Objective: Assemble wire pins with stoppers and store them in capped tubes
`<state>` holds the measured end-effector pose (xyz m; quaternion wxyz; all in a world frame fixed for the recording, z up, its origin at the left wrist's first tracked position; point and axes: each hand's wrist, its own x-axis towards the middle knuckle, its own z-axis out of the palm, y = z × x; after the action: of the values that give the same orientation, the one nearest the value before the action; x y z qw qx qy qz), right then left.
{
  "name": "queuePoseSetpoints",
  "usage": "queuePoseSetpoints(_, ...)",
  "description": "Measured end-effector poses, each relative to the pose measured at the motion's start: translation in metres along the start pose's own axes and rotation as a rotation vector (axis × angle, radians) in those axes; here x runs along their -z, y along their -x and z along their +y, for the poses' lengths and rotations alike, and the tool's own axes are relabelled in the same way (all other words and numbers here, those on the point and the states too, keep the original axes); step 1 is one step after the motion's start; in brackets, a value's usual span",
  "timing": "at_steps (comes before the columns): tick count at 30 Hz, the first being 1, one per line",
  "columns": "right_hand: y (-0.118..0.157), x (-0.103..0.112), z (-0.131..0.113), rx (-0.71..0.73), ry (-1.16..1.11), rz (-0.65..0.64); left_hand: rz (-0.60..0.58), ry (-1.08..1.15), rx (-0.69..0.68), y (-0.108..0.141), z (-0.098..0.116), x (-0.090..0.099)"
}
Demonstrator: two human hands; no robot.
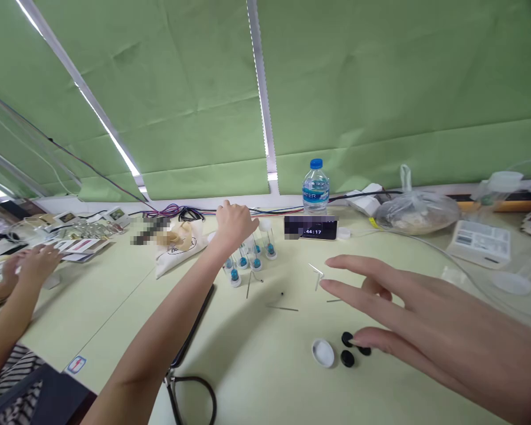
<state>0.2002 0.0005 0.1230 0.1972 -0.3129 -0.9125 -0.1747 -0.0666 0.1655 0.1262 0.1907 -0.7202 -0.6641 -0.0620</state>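
My left hand (235, 223) reaches to the back of a cluster of small clear tubes with blue parts (243, 262) and white bases. Its fingers curl down behind the knuckles, and what they hold, if anything, is hidden. On the right, my right hand (407, 313) hovers with fingers spread and nothing held. Its thumb tip overlaps several small black round caps (347, 358); I cannot tell whether it touches them. A white round lid (323, 353) lies beside the caps. Near the right fingertips is a thin bent metal piece (316, 271). Thin rods (283, 307) lie between the hands.
A water bottle (316, 186) and a phone showing a timer (310, 228) stand at the back. A white cloth bag (179, 248) lies left; a tied plastic bag (418, 212) sits right. A dark tablet-like edge (194, 327) and black cable (212, 389) lie below. A co-worker's hands (39, 262) are far left.
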Motion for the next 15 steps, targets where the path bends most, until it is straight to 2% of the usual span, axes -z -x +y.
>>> queuePoseSetpoints(5, 0.002, 0.004, 0.002, -0.002, 0.035, -0.010, 0.029, 0.031, -0.004, -0.001, 0.005, -0.007)
queuePoseSetpoints(8, 0.005, 0.004, 0.004, -0.019, 0.039, -0.031, 0.099, 0.046, 0.002, 0.007, 0.002, 0.001)
queuePoseSetpoints(10, 0.008, 0.003, 0.006, -0.033, 0.045, -0.045, 0.198, 0.092, 0.030, 0.012, -0.003, 0.010)
queuePoseSetpoints(12, 0.011, 0.002, 0.008, -0.047, 0.050, -0.057, 0.389, 0.296, 0.076, 0.016, -0.009, 0.019)
queuePoseSetpoints(15, 0.014, 0.000, 0.009, -0.053, 0.048, -0.080, 0.581, 0.851, 0.005, 0.022, -0.012, 0.031)
